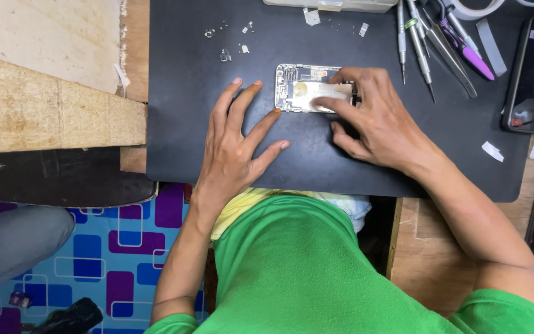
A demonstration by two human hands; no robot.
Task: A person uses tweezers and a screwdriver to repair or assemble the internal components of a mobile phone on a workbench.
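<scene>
Green shirt (292, 266) fills the bottom of the view, closest to the camera, with both bare forearms reaching out over it to a black mat (205, 136). On the mat lies an opened phone (301, 89), its long axis running left to right. The right hand (378, 117) sits on the phone's right end, fingers curled and pressed down on the silvery inner plate, so it is the nearer hand. The left hand (239, 139) rests flat on the mat just left of the phone and nearer the person, fingers spread, one fingertip touching the phone's lower left corner. Right of the phone lie screwdrivers and tweezers (431, 43); left of it, farther from the person, tiny loose parts (227, 52).
</scene>
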